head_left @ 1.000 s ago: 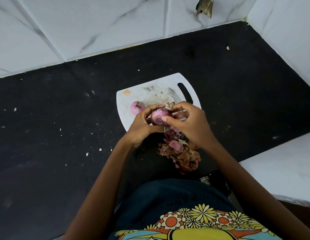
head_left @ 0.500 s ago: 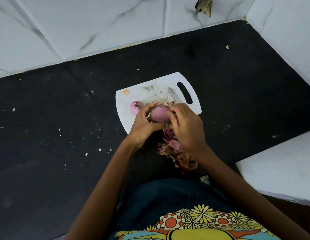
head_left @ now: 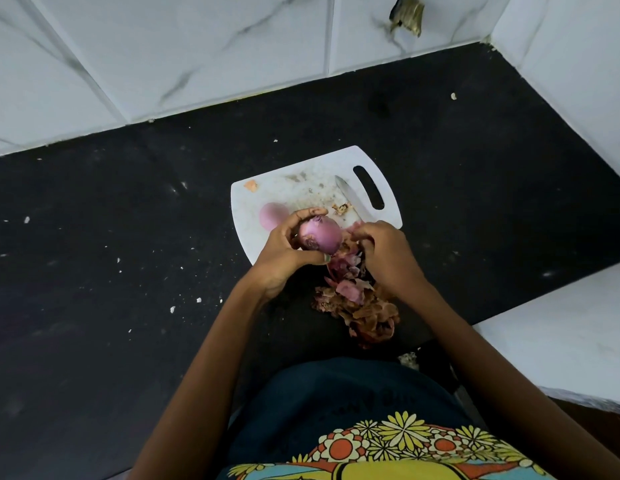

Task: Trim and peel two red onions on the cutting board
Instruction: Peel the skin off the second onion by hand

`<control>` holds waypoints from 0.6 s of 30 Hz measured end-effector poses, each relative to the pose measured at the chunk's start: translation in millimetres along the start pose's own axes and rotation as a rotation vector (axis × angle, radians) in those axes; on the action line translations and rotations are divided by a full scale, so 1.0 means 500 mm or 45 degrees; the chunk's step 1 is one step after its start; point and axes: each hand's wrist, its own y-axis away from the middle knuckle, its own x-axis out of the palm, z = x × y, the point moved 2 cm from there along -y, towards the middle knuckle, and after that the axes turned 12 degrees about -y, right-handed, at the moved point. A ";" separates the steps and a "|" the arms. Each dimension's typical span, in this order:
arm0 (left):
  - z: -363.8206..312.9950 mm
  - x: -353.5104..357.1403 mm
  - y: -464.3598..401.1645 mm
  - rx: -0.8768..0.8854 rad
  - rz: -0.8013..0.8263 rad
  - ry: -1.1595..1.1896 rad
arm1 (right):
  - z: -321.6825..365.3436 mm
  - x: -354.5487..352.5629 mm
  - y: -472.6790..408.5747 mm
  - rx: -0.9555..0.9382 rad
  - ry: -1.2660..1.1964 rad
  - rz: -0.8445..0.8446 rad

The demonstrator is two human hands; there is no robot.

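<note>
Onion one (head_left: 272, 215) lies peeled at the left of the cutting board (head_left: 294, 188), unmoved. Left hand (head_left: 284, 252) keeps its grip around onion two (head_left: 319, 233), held just above the board's near edge. Right hand (head_left: 381, 251), half a second ago on that onion, has drawn aside, fingers curled on peel scraps (head_left: 353, 292). Knife (head_left: 350, 199) lies on the board.

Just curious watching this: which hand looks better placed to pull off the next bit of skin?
Probably the right hand: the left hand grips the onion, while the right is beside it over the peels.
</note>
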 end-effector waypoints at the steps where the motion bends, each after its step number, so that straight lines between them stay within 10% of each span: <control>1: 0.000 0.001 0.000 0.003 -0.003 -0.017 | 0.006 -0.006 0.003 -0.009 -0.030 0.022; 6: 0.002 0.004 -0.001 0.040 0.009 -0.134 | 0.057 -0.027 0.006 -0.001 -0.475 0.103; 18: -0.002 0.002 0.004 0.082 0.037 -0.207 | 0.071 -0.033 0.004 -0.165 -0.329 -0.067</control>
